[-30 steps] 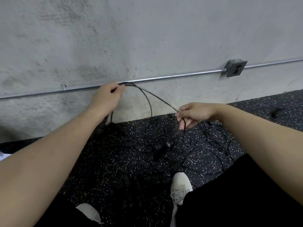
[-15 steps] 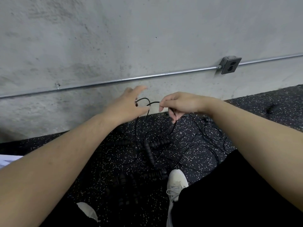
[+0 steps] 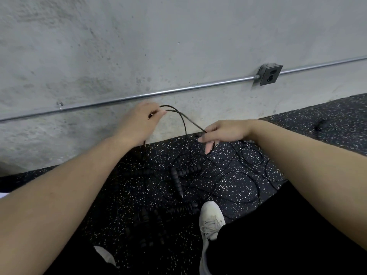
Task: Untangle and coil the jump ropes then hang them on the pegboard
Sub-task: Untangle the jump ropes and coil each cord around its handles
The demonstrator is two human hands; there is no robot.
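Note:
A thin black jump rope cord arches between my two hands in front of the wall. My left hand grips loops of it, raised near the metal pipe. My right hand pinches the same cord lower and to the right, one finger pointing down. Below them a tangle of black cords lies on the speckled floor, with ribbed black handles among it. More ribbed handles lie by my shoe. No pegboard is in view.
A concrete wall rises just behind the ropes, with a metal conduit pipe and an outlet box on it. My white shoes stand on the black speckled rubber floor. My dark-clothed right leg fills the lower right.
My hands, close together half a second ago, have drawn apart: the left rose towards the pipe with the cord, the right moved right and down, stretching an arc of cord between them.

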